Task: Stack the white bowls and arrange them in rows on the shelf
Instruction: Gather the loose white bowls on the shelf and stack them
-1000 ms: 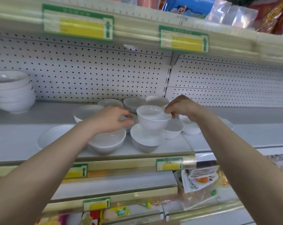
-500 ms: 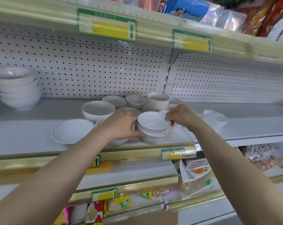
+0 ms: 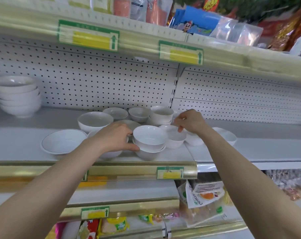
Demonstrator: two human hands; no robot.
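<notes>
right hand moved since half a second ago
yes, right hand let go of the top bowl and shifted right and back, judged against the shelf-edge price tag

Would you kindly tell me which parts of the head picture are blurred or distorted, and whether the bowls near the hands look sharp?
Head view: motion blur smears the upper shelf edge and price labels; the wide lens bows straight edges; the nested bowls between the left hand and right hand are fairly sharp; lighting is soft and even.

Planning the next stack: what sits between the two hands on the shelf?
In the head view, a two-bowl stack, held by the left hand, sits between it and the right hand.
</notes>
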